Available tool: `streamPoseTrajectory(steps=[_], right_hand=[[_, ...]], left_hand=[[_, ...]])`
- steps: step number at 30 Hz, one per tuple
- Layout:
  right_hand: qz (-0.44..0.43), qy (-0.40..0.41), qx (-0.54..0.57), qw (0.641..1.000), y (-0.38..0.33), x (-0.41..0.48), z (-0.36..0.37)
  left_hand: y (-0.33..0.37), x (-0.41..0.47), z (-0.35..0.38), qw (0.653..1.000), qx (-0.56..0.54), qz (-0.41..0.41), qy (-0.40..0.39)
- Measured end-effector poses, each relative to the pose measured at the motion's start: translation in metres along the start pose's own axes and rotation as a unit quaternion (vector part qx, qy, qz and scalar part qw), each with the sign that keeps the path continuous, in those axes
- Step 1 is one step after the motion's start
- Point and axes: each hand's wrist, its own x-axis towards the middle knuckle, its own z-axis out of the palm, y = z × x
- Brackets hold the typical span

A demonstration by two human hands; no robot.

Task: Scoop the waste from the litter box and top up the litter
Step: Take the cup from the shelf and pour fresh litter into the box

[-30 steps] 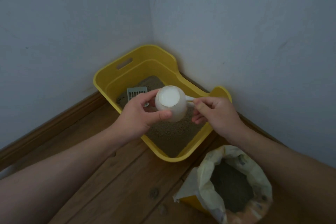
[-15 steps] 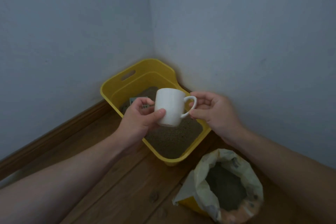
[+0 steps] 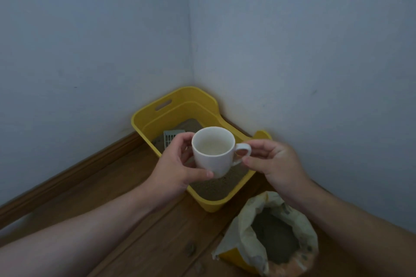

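**Holding the mug over the box, both hands on it**

Nearest the camera, at lower right, the open litter bag (image 3: 242, 229) stands on the wooden floor (image 3: 144, 243), its pale mouth rolled back and grey litter showing inside. Just beyond it, both bare forearms reach in. The left hand (image 3: 177, 168) grips the white mug (image 3: 212, 153) by its body, thumb curled across the lower front and fingers wrapped round the far side. The right hand (image 3: 274, 164) pinches the mug's handle between thumb and fingertips. The mug sits upright, mouth tipped slightly toward the camera, and its pale inside looks empty. It hangs above the near half of the yellow litter box (image 3: 180, 96), clear of the sandy litter (image 3: 216, 184) below. The box is tucked into the corner. Further back, a grey slotted scoop (image 3: 171, 138) lies in the litter, partly hidden behind the left hand's fingers. A wooden skirting board (image 3: 67, 177) runs along the foot of the plain blue-grey walls (image 3: 90, 40).
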Motion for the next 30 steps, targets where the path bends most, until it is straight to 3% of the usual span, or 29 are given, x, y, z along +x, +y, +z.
streamPoseTrajectory(steps=[8,16,24,30], right_hand=[[0.035,-0.007,0.025,0.999,0.0,-0.007,0.006],[0.015,-0.024,0.028,0.999,-0.02,-0.001,0.001],[0.037,0.015,0.074,0.996,-0.094,-0.015,0.004],[0.059,0.052,0.105,0.991,-0.214,-0.048,0.011]], left_hand=[[0.005,-0.016,-0.003,0.999,0.04,0.017,-0.009],[0.026,-0.005,-0.009,0.996,0.076,0.045,-0.01],[0.113,-0.022,-0.01,0.995,0.091,0.044,-0.004],[0.226,-0.061,-0.009,0.997,0.067,0.025,0.002]])
